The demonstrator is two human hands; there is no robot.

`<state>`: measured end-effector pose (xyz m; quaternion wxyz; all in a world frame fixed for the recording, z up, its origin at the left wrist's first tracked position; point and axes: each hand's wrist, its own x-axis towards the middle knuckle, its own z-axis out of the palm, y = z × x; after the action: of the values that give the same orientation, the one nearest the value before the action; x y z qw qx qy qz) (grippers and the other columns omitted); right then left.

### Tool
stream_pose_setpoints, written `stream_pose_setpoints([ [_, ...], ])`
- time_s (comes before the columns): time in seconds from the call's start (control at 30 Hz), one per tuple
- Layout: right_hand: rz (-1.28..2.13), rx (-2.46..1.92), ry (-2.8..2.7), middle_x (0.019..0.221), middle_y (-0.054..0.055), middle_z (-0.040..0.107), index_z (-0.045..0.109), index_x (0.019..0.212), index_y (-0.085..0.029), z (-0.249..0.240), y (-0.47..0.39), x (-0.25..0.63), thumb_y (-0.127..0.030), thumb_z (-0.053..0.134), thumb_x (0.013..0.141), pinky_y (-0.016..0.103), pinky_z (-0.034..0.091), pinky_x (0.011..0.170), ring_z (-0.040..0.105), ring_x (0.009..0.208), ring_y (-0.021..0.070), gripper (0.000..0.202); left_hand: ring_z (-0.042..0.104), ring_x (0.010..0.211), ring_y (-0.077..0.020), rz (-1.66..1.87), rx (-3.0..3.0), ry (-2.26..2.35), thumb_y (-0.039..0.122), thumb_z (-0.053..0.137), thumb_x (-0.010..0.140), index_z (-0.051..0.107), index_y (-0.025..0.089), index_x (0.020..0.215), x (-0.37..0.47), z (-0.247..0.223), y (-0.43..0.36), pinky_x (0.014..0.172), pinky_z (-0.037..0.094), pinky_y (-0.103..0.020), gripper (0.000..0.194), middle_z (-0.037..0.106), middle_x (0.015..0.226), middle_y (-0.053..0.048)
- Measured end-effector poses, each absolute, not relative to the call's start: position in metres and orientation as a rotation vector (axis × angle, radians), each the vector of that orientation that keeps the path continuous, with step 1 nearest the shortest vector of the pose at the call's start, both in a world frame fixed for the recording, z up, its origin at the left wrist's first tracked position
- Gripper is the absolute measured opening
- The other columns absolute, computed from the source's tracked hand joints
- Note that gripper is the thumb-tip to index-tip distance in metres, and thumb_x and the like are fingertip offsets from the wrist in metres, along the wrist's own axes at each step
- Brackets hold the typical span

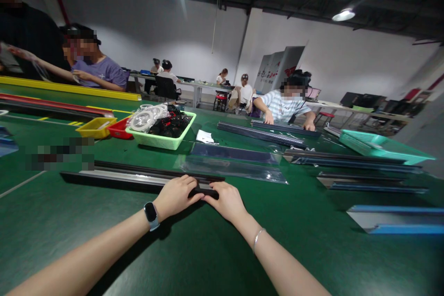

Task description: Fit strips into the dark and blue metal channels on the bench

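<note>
A long black channel-shaped profile (118,179) with a pale inner face lies across the green table in front of me. Near its right end, my left hand (177,195) grips it, thumb along the near edge and fingers over the top. My right hand (227,199) closes on the very end of the same profile, its thumb almost meeting the left thumb. Both hands partly cover that end, so what the fingertips press on is hidden. Just beyond the profile lie flat clear plastic sleeves (232,169).
A green basket (159,140) of bagged rings and black parts stands beyond, beside red (120,128) and yellow trays (93,128). More profiles (367,185) and a blue-edged channel (398,219) lie right. A co-worker (282,101) handles profiles opposite; a turquoise basket (385,145) is far right.
</note>
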<state>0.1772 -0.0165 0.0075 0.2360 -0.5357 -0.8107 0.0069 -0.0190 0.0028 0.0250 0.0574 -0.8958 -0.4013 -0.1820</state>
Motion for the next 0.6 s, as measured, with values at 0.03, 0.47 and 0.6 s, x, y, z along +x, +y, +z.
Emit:
stream_pose_setpoints([
  [0.03, 0.018, -1.467, -2.222, 0.099, 0.007, 0.067, 0.064, 0.102, -0.017, 0.0076, -0.0166, 0.1771, -0.048, 0.058, 0.08, 0.029, 0.043, 0.087, 0.06, 0.095, 0.0196, 0.038, 0.058, 0.09, -0.021, -0.563, -2.73, -1.21, 0.048, 0.042, 0.088, 0.062, 0.017, 0.092, -0.0196, 0.0239, 0.0029, 0.079, 0.045, -0.031, 0.037, 0.064, 0.091, -0.008],
  [0.47, 0.091, -1.426, -2.171, 0.097, 0.007, 0.065, 0.063, 0.096, -0.017, 0.0059, -0.0172, 0.1752, -0.041, 0.062, 0.078, 0.031, 0.043, 0.085, 0.058, 0.095, 0.0196, 0.03, 0.061, 0.087, -0.0225, -0.538, -2.782, -1.268, 0.049, 0.039, 0.087, 0.062, 0.016, 0.098, -0.0193, 0.0225, 0.006, 0.078, 0.046, -0.032, 0.042, 0.066, 0.09, -0.01],
  [0.6, 0.229, -1.359, -2.117, 0.095, 0.005, 0.066, 0.064, 0.091, -0.019, 0.0062, -0.0173, 0.1719, -0.033, 0.064, 0.077, 0.029, 0.044, 0.084, 0.059, 0.092, 0.0175, 0.019, 0.061, 0.087, -0.0221, -0.544, -2.782, -1.264, 0.049, 0.041, 0.086, 0.063, 0.016, 0.095, -0.019, 0.0227, 0.0059, 0.078, 0.046, -0.031, 0.041, 0.066, 0.089, -0.01],
])
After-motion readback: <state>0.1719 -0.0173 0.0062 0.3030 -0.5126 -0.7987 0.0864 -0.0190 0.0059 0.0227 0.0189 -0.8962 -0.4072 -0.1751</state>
